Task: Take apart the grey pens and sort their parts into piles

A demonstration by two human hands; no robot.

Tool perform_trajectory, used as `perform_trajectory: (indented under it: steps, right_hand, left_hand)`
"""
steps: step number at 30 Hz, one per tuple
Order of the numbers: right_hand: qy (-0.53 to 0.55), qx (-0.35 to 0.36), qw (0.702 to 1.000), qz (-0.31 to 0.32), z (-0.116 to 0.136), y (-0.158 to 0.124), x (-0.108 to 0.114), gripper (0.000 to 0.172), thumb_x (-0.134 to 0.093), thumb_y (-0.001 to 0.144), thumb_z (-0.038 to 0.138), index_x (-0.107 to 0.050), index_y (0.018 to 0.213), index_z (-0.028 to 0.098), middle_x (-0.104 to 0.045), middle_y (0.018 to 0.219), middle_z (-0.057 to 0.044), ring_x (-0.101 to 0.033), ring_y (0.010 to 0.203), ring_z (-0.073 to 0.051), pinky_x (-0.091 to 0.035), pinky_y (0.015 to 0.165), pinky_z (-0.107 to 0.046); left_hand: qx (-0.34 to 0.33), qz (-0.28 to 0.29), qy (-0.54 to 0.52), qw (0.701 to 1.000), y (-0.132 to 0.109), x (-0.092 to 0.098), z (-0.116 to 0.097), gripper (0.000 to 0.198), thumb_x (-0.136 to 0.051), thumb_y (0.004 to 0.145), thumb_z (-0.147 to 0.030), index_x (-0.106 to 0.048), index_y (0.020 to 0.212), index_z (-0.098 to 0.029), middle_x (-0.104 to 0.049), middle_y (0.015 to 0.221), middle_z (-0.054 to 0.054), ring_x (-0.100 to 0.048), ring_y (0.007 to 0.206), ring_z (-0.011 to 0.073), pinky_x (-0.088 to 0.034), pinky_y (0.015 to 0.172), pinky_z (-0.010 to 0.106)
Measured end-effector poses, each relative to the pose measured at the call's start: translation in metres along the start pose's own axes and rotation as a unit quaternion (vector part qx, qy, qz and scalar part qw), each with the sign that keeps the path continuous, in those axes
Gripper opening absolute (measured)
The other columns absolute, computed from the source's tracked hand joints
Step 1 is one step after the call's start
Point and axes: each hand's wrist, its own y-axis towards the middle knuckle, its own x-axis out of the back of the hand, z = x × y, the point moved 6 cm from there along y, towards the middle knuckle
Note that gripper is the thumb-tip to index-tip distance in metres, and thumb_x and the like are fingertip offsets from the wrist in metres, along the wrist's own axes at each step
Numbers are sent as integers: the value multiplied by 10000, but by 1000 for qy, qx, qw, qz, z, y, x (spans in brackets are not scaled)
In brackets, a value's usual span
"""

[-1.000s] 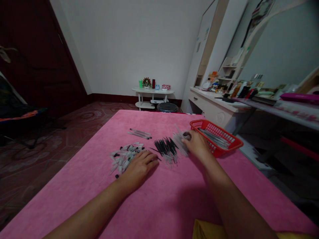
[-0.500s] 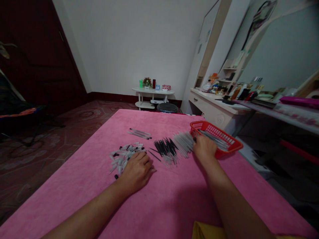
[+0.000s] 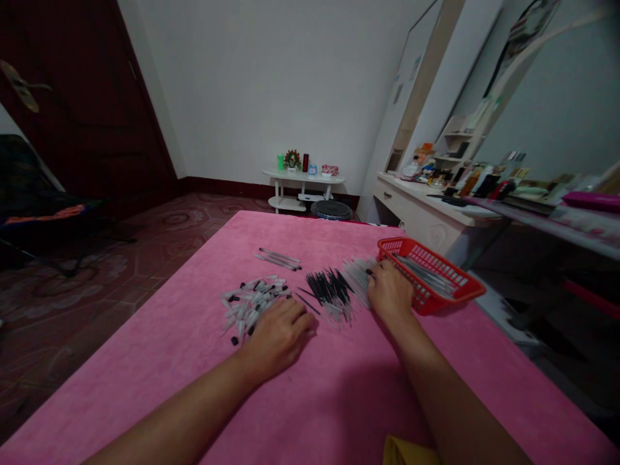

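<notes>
My left hand rests on the pink cloth at the near right edge of a pile of clear pen caps. Its fingers are curled under, and a small pale tip shows beside them; the rest is hidden. Over a row of translucent pen barrels, my right hand has its fingers pinched together, a small dark bit at their tips. Black-tipped pen refills lie fanned out between the hands. Beside the right hand stands a red plastic basket with long slim pens inside.
A few pens lie beyond the caps on the pink cloth. Yellow fabric shows at the near edge. To the right is a dressing table with bottles. A small white table stands by the wall.
My right hand has shifted left from the basket's side over the pen barrels, the dark bit moving with it. My left hand has moved slightly right, off the caps. The view has turned slightly left.
</notes>
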Motion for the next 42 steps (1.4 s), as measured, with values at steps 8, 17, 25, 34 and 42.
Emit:
perform_trajectory:
  steps: [8, 17, 25, 34, 42]
  right_hand:
    - [156, 165, 970, 83, 100, 1, -23, 241, -503, 850, 203, -707, 978, 215, -687, 990, -69, -615, 947, -192, -409, 775, -250]
    - [110, 176, 971, 120, 168, 39, -54, 246, -561, 847, 291, -687, 1039, 201, -675, 1052, -103, -623, 979, -215, -429, 792, -271]
    - [82, 157, 976, 126, 173, 38, -49, 182, -590, 823, 222, -700, 933, 127, -690, 969, -168, -645, 938, -255, -442, 758, -302]
    - [589, 31, 767, 253, 124, -13, -27, 211, -515, 818, 336, -581, 759, 145, -609, 588, -16, -502, 438, -101, -365, 418, -207]
    - [651, 44, 676, 343, 124, -67, -25, 319, -601, 736, 458, -547, 681, 148, -549, 522, 18, -445, 400, -69, -318, 394, -186]
  left_hand:
    - [-51, 48, -17, 997, -1, -18, -12, 217, -459, 918, -317, -609, 855, -174, -608, 817, 49, -535, 762, 181, -397, 632, 313]
    - [-66, 39, -1, 997, -5, -16, -12, 220, -425, 928, -306, -600, 888, -177, -612, 816, 39, -546, 713, 167, -372, 585, 293]
    - [-63, 29, -5, 998, -4, -17, -11, 235, -424, 924, -308, -606, 861, -174, -619, 795, 45, -550, 692, 172, -379, 589, 296]
    - [172, -170, -290, 926, -7, 19, 30, 163, -497, 898, -280, -636, 893, -195, -647, 848, 58, -586, 811, 176, -429, 740, 297]
    - [269, -225, -706, 616, -4, -2, 47, 384, -569, 866, -361, -526, 1202, -180, -672, 1035, 123, -650, 891, 205, -489, 771, 317]
